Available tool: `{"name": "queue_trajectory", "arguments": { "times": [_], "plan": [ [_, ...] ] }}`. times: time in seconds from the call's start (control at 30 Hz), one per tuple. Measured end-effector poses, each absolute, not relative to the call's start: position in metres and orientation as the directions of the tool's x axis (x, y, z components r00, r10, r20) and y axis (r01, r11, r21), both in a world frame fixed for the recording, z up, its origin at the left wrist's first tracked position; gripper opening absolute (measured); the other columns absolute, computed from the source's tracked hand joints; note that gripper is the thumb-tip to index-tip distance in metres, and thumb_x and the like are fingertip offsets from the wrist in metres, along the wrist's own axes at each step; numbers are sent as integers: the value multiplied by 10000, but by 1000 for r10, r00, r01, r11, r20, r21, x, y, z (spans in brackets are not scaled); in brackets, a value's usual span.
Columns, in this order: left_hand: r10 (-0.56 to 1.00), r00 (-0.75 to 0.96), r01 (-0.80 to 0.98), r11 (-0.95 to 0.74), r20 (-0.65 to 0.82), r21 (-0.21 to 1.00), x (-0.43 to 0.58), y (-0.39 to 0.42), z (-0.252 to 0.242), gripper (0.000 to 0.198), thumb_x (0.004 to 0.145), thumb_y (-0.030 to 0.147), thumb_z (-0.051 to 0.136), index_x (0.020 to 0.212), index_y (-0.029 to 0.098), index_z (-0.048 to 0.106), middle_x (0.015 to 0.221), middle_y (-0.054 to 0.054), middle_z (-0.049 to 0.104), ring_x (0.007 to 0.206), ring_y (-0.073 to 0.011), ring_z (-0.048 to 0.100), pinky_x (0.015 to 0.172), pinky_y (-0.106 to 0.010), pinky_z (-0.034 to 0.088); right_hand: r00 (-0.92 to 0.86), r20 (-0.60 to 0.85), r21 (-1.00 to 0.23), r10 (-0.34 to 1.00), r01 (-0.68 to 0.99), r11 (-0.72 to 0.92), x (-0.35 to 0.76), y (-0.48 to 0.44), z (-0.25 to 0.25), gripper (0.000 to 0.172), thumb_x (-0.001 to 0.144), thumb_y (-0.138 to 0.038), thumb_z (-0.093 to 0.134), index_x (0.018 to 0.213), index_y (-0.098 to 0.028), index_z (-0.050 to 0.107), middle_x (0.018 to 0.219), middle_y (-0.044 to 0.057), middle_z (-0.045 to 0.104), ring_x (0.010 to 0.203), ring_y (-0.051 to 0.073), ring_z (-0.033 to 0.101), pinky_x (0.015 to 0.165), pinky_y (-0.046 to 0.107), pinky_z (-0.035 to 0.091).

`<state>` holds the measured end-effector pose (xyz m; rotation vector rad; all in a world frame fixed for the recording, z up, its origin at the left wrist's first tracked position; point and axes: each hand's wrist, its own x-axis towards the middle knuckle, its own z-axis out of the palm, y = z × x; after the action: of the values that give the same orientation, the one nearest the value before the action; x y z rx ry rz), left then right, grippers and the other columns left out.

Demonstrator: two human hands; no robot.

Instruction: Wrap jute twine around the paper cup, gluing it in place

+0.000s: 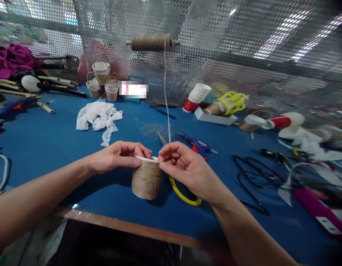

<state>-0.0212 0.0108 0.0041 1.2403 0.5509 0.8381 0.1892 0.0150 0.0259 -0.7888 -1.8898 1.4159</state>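
A paper cup wrapped in brown twine is held upright near the table's front edge. My left hand pinches its white rim from the left, thumb outside and fingers over the opening. At the right side of the rim, my right hand has thumb and fingers closed around the twine strand. That strand runs taut up to a twine spool on a rod at the mesh. Under my right hand lie scissors with a yellow handle, partly covered. A blue glue gun rests just beyond.
White lace lies at the left, before several finished twine baskets. Pliers lie near the back. Stacked paper cups lean at the back right. A black cable and a magenta object occupy the right side.
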Motion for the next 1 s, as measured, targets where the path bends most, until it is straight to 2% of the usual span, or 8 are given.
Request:
{"name": "queue_trajectory", "arguments": {
  "times": [0.4,0.57,0.7,1.0],
  "plan": [
    [817,575,-281,147,43,949,-18,8,4,74,713,182,645,701,137,588,967,-59,579,987,-198,503,904,-372,339,-603,136,-967,786,90,237,187,15,26,115,778,-159,544,874,-195,493,763,-22,519,664,68,510,621,211,460],
    [841,540,-160,66,31,985,-13,4,5,127,704,177,647,713,139,526,954,-54,561,961,-190,500,860,-348,361,-580,145,-958,802,121,260,186,13,25,125,775,-159,553,882,-195,498,802,-15,523,702,71,522,670,218,463],
    [861,505,-87,-25,65,996,-9,1,5,112,723,175,618,718,141,510,955,-58,561,992,-191,486,872,-337,354,-582,142,-947,800,154,281,184,11,21,105,788,-171,542,878,-205,500,808,-15,529,691,76,527,654,225,467],
    [857,509,-36,-72,80,997,-9,0,4,85,712,192,590,716,146,518,967,-67,569,972,-204,496,852,-345,355,-586,159,-928,794,186,323,183,9,17,105,803,-186,535,897,-213,497,846,-2,564,735,94,560,689,255,488]
  ]
}}
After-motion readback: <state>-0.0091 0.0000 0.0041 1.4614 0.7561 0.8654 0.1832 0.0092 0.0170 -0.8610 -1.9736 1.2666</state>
